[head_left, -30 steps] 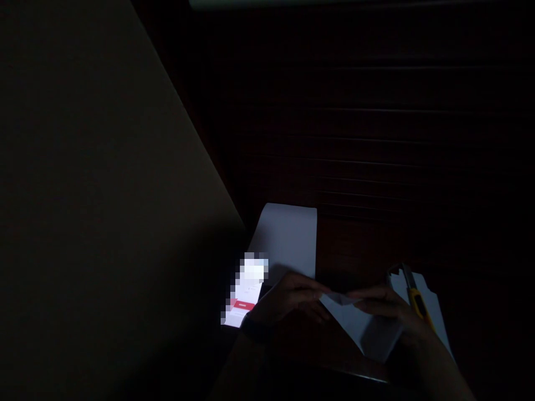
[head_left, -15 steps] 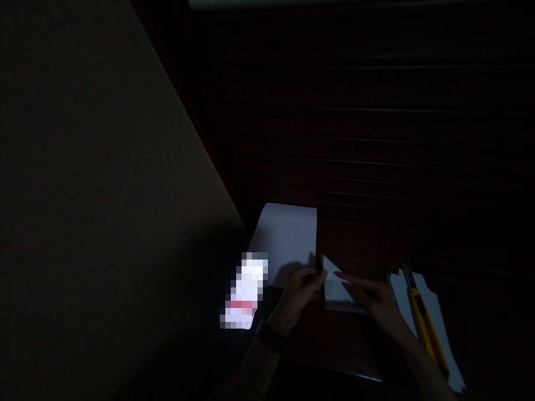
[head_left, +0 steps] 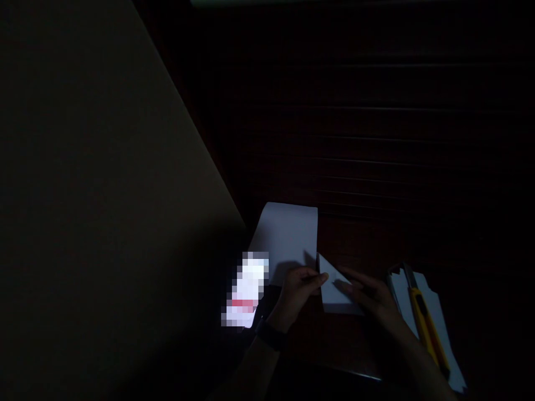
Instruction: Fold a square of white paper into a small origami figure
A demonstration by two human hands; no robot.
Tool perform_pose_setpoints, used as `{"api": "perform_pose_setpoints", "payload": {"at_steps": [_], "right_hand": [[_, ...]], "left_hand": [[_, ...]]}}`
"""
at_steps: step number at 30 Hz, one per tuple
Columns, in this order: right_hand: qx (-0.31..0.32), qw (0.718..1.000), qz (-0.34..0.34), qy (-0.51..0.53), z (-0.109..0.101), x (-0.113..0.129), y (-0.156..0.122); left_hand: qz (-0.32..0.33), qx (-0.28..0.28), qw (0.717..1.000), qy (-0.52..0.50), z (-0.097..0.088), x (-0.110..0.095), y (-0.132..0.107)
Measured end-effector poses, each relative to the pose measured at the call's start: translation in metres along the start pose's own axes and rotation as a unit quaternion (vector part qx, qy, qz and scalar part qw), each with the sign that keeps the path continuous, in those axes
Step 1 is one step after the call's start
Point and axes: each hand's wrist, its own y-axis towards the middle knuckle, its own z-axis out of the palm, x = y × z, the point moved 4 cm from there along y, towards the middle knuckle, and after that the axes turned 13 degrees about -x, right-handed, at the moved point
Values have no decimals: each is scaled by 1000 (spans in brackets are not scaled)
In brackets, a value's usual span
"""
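Observation:
A small white folded sheet of paper (head_left: 332,295) with a slanted upper edge is between my hands, above the dark wooden surface. My left hand (head_left: 298,292), a dark band (head_left: 271,335) on its wrist, pinches the paper's left edge between thumb and fingers. On the other side, my right hand (head_left: 374,298) grips the slanted edge, thumb in front and fingers along the back. Just behind my left hand lies a larger blank white sheet (head_left: 288,234). The light is dim, so fine creases are hard to make out.
A lit, blurred phone screen (head_left: 246,287) glows left of my left hand. At the right, a yellow utility knife (head_left: 427,328) rests on a stack of white paper (head_left: 449,351). A pale wall (head_left: 104,195) rises on the left; dark wooden slats (head_left: 368,133) stand behind.
The folded paper has tilted and now shows a smoother front face with a strip along its bottom. My right hand's fingers have slid along the slanted edge; my left keeps its pinch.

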Motion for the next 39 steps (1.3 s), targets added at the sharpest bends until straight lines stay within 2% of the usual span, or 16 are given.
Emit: {"api": "perform_pose_setpoints", "payload": {"at_steps": [4, 9, 16, 21, 24, 32, 39], "right_hand": [[-41, 998, 6, -39, -3, -6, 4], [-34, 998, 1, -54, -2, -8, 6], [-22, 999, 9, -44, 3, -9, 4], [-70, 997, 15, -41, 3, -10, 4], [-69, 997, 30, -35, 4, -10, 2], [-56, 997, 43, -9, 6, -12, 4], [-74, 996, 57, -14, 4, -17, 5]], "left_hand": [[25, 6, 999, 42, 1, -1, 1], [43, -2, 999, 27, 1, 0, 1], [26, -16, 999, -30, -1, 3, 5], [7, -19, 1000, -21, 0, 0, 2], [-6, -15, 1000, -8, 1, 2, 1], [53, -54, 996, 34, -1, 4, 8], [25, -52, 998, 12, -1, 6, 7]]}}
